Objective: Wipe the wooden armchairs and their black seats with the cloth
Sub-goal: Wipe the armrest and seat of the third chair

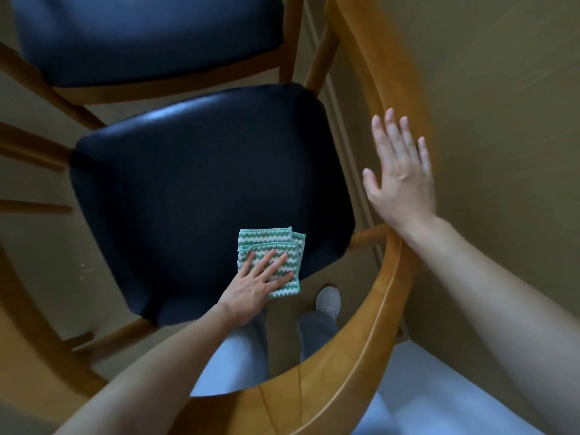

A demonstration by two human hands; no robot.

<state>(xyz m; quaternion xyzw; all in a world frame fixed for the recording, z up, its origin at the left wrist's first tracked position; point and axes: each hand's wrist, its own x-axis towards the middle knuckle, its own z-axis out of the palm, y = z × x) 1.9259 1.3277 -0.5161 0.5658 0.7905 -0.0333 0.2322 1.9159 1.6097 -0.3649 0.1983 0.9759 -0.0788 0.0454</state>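
Note:
A wooden armchair stands right below me, its curved backrest rail [370, 324] sweeping from the bottom up the right side. Its black seat [194, 183] fills the middle of the view. A folded green-and-white zigzag cloth [276, 246] lies on the seat's near right corner. My left hand [257, 284] presses flat on the cloth with straight, spread fingers. My right hand [400, 171] is open with fingers extended, over the rail's right arm; whether it touches the wood is unclear. A second armchair's black seat [141, 36] shows at the top.
The second chair's wooden frame [175, 89] stands close behind the first seat. Wooden legs and rungs [34, 208] show at the left. Beige floor [502, 89] surrounds the chairs. My legs and one grey shoe [328, 301] are under the backrest rail.

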